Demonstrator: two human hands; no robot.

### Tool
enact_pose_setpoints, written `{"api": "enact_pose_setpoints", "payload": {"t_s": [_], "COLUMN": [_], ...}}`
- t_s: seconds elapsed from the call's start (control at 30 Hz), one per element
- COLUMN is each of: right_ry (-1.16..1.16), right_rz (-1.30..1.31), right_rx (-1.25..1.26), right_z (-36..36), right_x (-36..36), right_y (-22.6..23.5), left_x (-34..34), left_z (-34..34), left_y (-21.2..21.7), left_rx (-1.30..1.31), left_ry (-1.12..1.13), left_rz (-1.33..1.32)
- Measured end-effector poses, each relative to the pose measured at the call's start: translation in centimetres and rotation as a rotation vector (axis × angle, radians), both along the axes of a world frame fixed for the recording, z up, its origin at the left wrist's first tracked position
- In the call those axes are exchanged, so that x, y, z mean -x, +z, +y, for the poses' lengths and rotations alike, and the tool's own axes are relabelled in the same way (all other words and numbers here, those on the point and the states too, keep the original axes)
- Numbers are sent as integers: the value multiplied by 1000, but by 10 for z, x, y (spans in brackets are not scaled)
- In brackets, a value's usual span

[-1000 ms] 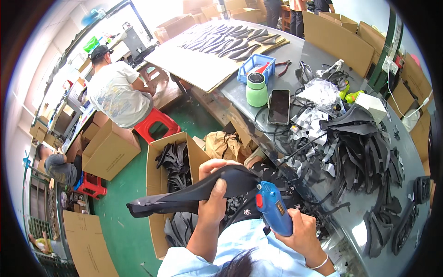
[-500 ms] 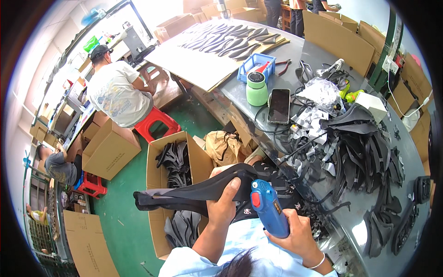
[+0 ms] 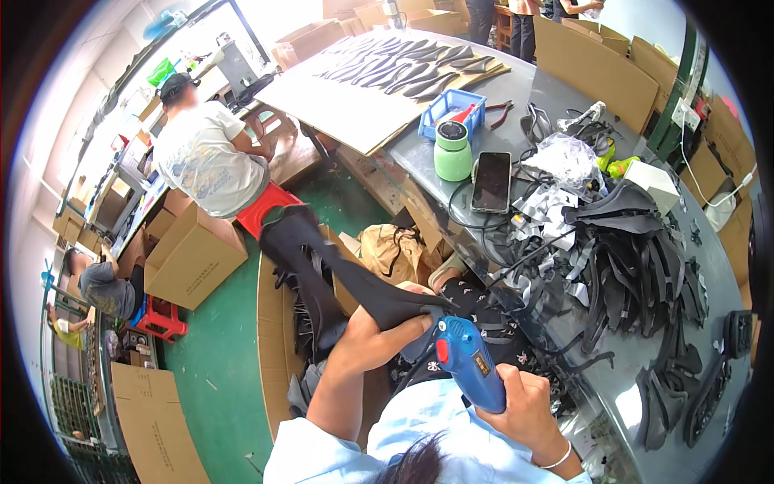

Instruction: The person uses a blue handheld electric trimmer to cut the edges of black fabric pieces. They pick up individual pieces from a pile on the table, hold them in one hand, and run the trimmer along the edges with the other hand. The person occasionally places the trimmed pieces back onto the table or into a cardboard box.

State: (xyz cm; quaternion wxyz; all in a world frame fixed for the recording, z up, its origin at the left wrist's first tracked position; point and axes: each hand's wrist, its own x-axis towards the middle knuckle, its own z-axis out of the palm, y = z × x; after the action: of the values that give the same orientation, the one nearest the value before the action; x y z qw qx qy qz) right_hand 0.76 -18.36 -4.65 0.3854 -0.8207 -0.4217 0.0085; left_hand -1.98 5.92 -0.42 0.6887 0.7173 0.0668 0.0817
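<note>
**Glue gun at black strip, both hands busy**

Right hand [image 3: 522,403] wrapped tight round blue glue gun [image 3: 472,361], nozzle end up vs. the black strip [image 3: 339,278]. Left hand [image 3: 380,339] clamped on strip's near end; strip runs up & left over an open cardboard box [image 3: 270,339] on the green floor [image 3: 210,371]. Box holds more black pieces. To the right, desk [image 3: 645,379] w/ heap of black parts [image 3: 645,266] & crumpled plastic. Further on: phone [image 3: 490,182] lying flat, green jar [image 3: 452,152] just beside it, blue tray [image 3: 451,109] behind. Far left, a person in pale shirt [image 3: 201,161] sits on a red stool [image 3: 258,206], near brown cartons.
</note>
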Motion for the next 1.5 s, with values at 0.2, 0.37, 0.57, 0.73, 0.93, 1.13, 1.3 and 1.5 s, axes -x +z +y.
{"api": "enact_pose_setpoints", "payload": {"t_s": [0.2,0.37,0.57,0.73,0.93,1.13,1.3,1.5], "right_ry": [51,74,101,123,129,-161,-54,53], "right_rz": [33,146,300,339,258,69,258,242], "right_rx": [-64,-102,-162,-192,-198,-244,-248,-109], "right_z": [4,9,12,10,11,9,20,16], "right_x": [-2,1,1,2,-3,-9,-5,11], "right_y": [-2,2,11,17,27,9,2,16], "left_x": [-12,-10,-19,-13,-10,9,13,-24], "left_z": [16,-2,-15,-34,-32,-33,-60,-48], "left_y": [-19,-55,-68,-91,-109,-99,-57,-70], "left_rx": [-477,-39,-480,-475,-389,86,947,771], "left_ry": [-251,-158,-112,-62,-226,-377,-335,316], "left_rz": [-204,-212,-323,-234,-207,62,-23,-435]}}
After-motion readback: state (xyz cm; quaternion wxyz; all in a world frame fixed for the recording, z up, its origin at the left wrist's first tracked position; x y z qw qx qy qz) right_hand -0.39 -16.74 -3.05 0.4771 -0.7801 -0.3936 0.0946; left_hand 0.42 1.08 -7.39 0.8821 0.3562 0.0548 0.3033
